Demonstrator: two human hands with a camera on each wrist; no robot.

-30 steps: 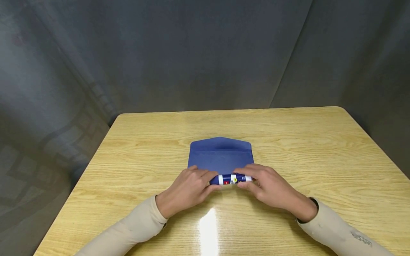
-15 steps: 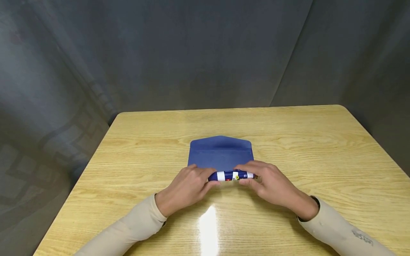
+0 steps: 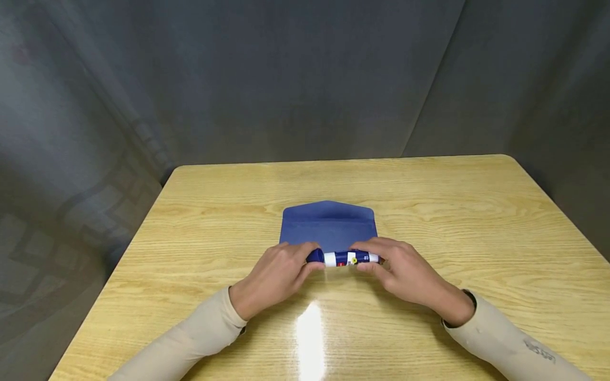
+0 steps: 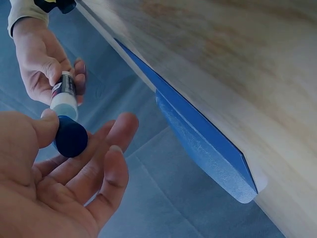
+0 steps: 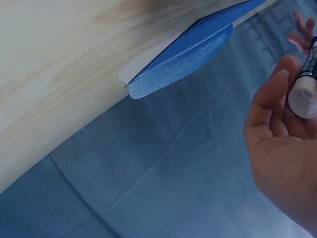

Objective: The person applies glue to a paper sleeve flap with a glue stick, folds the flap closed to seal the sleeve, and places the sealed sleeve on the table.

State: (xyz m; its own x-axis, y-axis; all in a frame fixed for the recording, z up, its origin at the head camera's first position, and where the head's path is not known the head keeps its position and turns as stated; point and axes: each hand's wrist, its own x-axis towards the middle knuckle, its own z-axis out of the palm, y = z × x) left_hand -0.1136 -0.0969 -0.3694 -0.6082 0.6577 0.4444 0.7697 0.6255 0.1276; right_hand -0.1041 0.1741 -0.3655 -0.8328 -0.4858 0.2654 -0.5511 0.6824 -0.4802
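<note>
In the head view my left hand [image 3: 278,267] pinches a dark blue cap [image 3: 315,255] between thumb and fingers. Its open end is turned toward a glue stick [image 3: 347,258], whose white collar sits just to the right. My right hand [image 3: 400,270] grips the labelled navy body near its white base, holding it level over the table. The left wrist view shows the cap [image 4: 72,137] right at the stick's pale end, other fingers spread beside it. At the right wrist view's edge, the white base of the glue stick [image 5: 303,96] shows between fingers and palm.
A blue envelope [image 3: 329,230] lies flap up just beyond both hands, its near edge hidden by them. Under it is a wood-grain table [image 3: 452,211] with rounded far corners. Dark grey curtains [image 3: 305,79] hang behind and at the sides.
The cap has come away from the glue stick, moving slightly left with my left hand and tilting. Both hands have shifted a little upward in the head view. The envelope stays in place.
</note>
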